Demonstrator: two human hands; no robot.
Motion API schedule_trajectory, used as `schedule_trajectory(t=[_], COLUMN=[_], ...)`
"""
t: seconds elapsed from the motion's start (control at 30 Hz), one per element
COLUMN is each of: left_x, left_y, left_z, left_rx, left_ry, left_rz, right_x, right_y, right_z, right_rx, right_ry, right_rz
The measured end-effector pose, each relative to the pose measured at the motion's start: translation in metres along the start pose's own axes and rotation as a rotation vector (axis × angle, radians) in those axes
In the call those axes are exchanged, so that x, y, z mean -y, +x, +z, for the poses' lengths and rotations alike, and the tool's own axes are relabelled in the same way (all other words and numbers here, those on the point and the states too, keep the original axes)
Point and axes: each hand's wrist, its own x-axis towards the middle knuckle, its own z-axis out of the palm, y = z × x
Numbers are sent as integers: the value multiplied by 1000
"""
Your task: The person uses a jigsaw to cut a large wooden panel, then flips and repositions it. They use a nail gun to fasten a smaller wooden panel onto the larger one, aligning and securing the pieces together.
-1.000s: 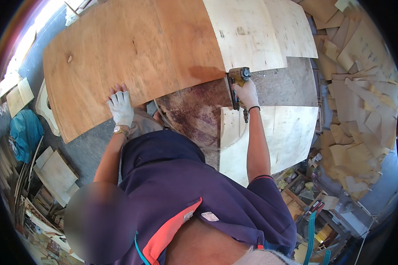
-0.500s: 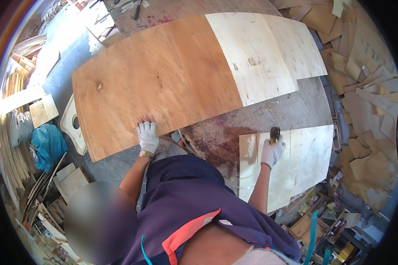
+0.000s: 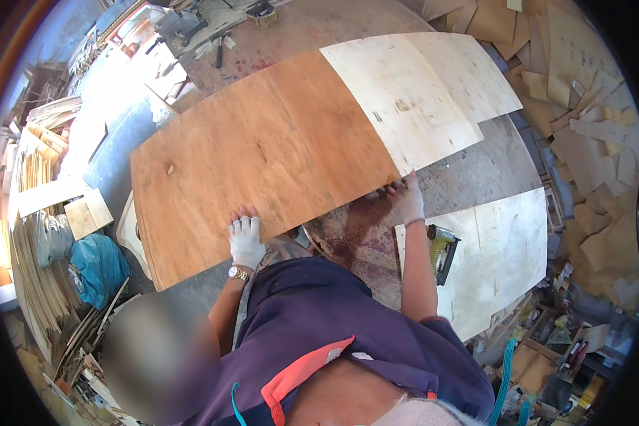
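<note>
A large orange-brown plywood sheet (image 3: 227,163) lies slanted across the work surface. My left hand (image 3: 246,238), in a white glove with bare fingertips, rests on its near edge, fingers stretched out over the top. At the sheet's near right corner, where it meets a pale plywood sheet (image 3: 405,99), my gloved right hand (image 3: 408,199) touches the edge with its fingers apart. Below my right wrist, a green and black nail gun (image 3: 441,254) lies on the nearer pale panel (image 3: 504,248), partly covered by my forearm. Neither hand holds a tool.
Cardboard-coloured offcuts (image 3: 589,234) are heaped along the right. On the left stand long thin wood strips (image 3: 42,277), a blue bag (image 3: 99,268) and small boards (image 3: 89,213). A dark-handled tool (image 3: 219,53) lies beyond the sheet. Clutter with boxes (image 3: 532,362) fills the lower right.
My right hand has let go of the nail gun, leaving it on the nearer panel, and moved up and left to the brown sheet's corner. My left hand stays on the near edge.
</note>
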Motion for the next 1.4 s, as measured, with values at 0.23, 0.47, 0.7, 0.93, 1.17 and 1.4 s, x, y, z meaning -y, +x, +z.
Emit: schedule_trajectory(t=[0.23, 0.47, 0.7, 0.93, 1.17, 1.4], left_x=[-1, 19, 36, 37, 143, 176], left_y=[5, -51, -115, -98, -33, 1], left_z=[-29, -96, -239, -411, -424, -403], left_rx=[-55, 191, 325, 188, -266, -888], left_ry=[-42, -132, -103, -144, -11, 282], left_rz=[38, 18, 187, 493, 85, 238], right_x=[6, 3, 44, 175, 248, 242], right_y=[34, -57, -211, -309, -250, -249], right_z=[54, 32, -19, 46, 208, 288], right_rx=[66, 11, 50, -222, -308, 221], right_ry=[114, 94, -388, -549, -733, -1056], right_rz=[-204, -218, -542, -1138, -2515, -2363])
